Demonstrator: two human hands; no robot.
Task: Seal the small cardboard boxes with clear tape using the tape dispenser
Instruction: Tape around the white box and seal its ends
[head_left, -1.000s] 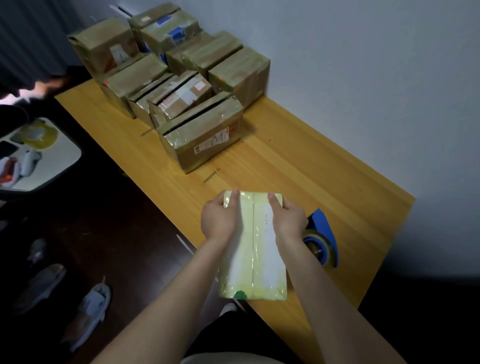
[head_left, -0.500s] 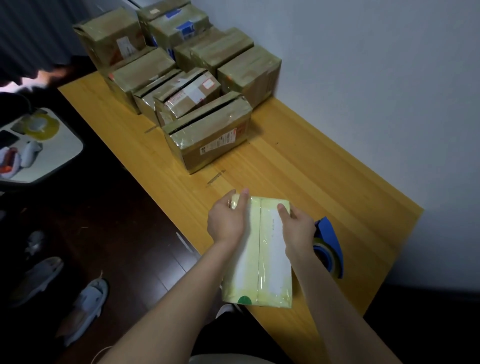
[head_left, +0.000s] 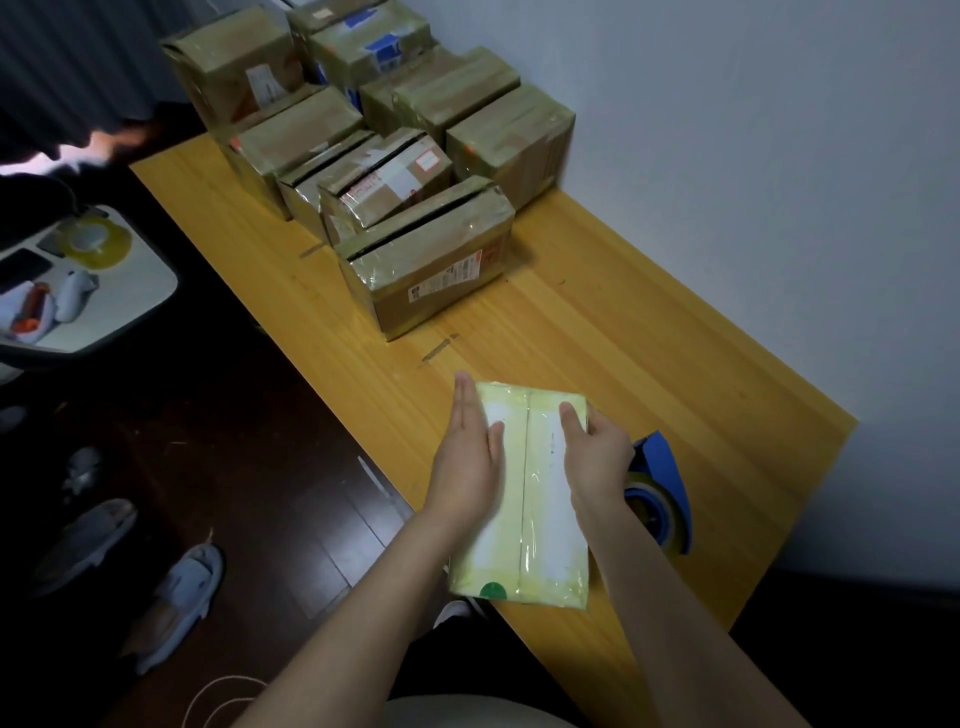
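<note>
My left hand (head_left: 466, 457) lies flat on the left half of the pale yellow box (head_left: 493, 551), fingers straight and together, pressing down. My right hand (head_left: 595, 457) grips the box's right edge, with the thumb on top and the fingers curled over the side. The box sits at the near end of the tabletop (head_left: 649, 332), its near end overhanging the edge. A glossy strip of clear tape (head_left: 529, 467) already runs along its centre seam.

The step in hand looks like the finish of this box, with the tape being smoothed flat after it was laid. The blue tape dispenser (head_left: 667, 467) rests just beside my right wrist, untouched. If the strip holds, the next move calls for lifting the box clear and setting it with the brown boxes (head_left: 431, 260) stacked at the far end by the wall. If not, my right hand need only let go and reach sideways for the dispenser.

Half a second ago my left fingers were hooked round the far left corner. They have since straightened and slid onto the top face. The right hand's hold, the box and the dispenser are unchanged.
</note>
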